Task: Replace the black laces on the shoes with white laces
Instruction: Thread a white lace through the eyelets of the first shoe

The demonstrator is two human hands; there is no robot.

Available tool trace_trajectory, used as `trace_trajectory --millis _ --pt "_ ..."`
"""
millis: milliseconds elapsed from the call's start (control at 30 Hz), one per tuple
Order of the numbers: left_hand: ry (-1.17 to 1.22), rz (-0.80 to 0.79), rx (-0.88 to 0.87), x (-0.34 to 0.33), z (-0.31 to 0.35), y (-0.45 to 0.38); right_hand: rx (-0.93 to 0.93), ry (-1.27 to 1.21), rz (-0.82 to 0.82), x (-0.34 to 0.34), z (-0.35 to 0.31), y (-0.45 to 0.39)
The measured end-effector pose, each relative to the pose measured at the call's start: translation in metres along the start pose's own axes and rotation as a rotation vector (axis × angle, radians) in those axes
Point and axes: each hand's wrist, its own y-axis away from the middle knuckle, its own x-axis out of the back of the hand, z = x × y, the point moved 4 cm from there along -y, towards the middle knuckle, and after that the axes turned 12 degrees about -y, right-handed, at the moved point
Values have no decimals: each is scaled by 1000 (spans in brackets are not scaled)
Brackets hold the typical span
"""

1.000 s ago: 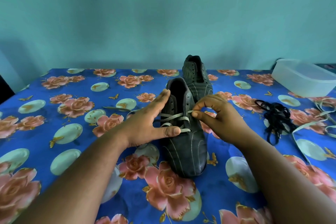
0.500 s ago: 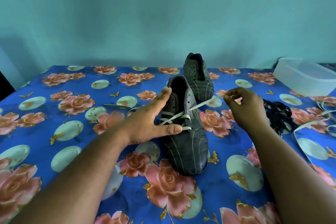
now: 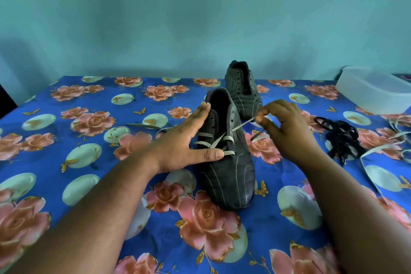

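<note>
Since a second ago the right hand point(image 3: 287, 131) has pulled away from the eyelets out to the right of the near shoe point(image 3: 226, 153), dragging the white lace point(image 3: 241, 124) taut with it, and it's now pinching that lace end between thumb and fingertips. The left hand point(image 3: 189, 140) hasn't really budged: fingers straight and spread, pressed flat along the shoe's left side with the thumb lying across the lowest lace row. Biggest thing around is the table point(image 3: 66, 162) with its blue rose-print cloth, then a clear plastic box point(image 3: 375, 90) at the far right, cut off by the frame edge. Two dark shoes total: the near one with a few rows of white lacing done, and the second shoe point(image 3: 241, 87) right behind it, no laces in it that I can see and its toe hidden behind the first shoe's collar. Right of the hand sits a tangled pile of black laces point(image 3: 340, 135), can't tell how many are in there. A second white lace point(image 3: 378, 149) trails off the right edge, and the other end of the working lace point(image 3: 144, 126) pokes out on the left, partly hidden by the left hand.
</note>
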Motion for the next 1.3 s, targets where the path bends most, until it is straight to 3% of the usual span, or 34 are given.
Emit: trace_trajectory --millis 167,267,333,467,533,900,1100,1300 --pt "10 -2 3 0 2 1 -432 185 290 37 37 0" --pt "15 -5 3 0 1 0 -551 279 265 37 39 4" --pt "7 -1 5 1 1 0 -486 270 198 28 30 3" --pt "-20 9 2 3 2 1 -24 43 -51 4 -7 2" --pt "-19 2 3 2 2 1 79 -15 -158 -8 -17 5" --pt "-23 16 -15 1 3 0 79 122 -13 -13 -11 2" --pt "72 378 -161 13 8 -1 63 0 -42 -14 -14 5" --pt "89 272 12 6 -2 -6 171 -59 -169 -22 -24 4"
